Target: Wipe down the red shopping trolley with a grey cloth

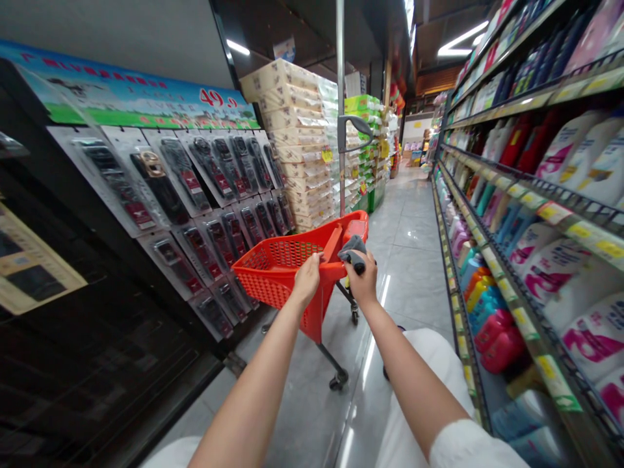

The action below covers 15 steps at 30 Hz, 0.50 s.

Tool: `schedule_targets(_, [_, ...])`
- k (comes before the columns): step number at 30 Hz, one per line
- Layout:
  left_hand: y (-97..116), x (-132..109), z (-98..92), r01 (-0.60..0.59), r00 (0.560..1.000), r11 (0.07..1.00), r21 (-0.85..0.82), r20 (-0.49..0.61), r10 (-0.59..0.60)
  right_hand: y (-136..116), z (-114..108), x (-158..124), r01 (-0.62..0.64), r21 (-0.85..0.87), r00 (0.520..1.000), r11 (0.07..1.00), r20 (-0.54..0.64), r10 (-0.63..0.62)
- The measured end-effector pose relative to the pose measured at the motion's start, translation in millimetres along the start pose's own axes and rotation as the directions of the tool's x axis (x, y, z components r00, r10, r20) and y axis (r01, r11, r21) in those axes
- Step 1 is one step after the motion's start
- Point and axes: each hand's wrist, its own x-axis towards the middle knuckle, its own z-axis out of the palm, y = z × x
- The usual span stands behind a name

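A red plastic shopping cart point(273, 273) with a perforated basket stands in front of me on castor wheels. My left hand point(307, 279) is closed at its near rim, thumb on top. In my right hand point(364, 278), at the cart's right corner, is a bunched grey cloth point(353, 247). A black, rounded end of some object point(359, 267) shows by the same fingers, with a bit of yellow below it; its kind is unclear. The visible part of the basket holds no goods.
Packaged belts point(185, 172) hang on a display at the left. Behind the cart are stacked tissue packs point(297, 143) and a metal pole point(340, 84) with a grey handle. Shelves of bottles point(550, 260) line the right. A tiled aisle point(404, 221) runs ahead.
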Motion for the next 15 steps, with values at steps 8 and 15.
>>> schedule_targets(8, [-51.4, 2.2, -32.7, 0.077, 0.997, 0.896, 0.438, -0.026, -0.072, 14.9, -9.6, 8.8, 0.178, 0.01, 0.984, 0.984, 0.022, -0.178])
schedule_targets(15, [-33.7, -18.7, -10.1, -0.066, 0.997, 0.803, 0.593, 0.064, 0.035, 35.8, -28.1, 34.5, 0.071, 0.059, 0.995, 0.996, -0.077, -0.066])
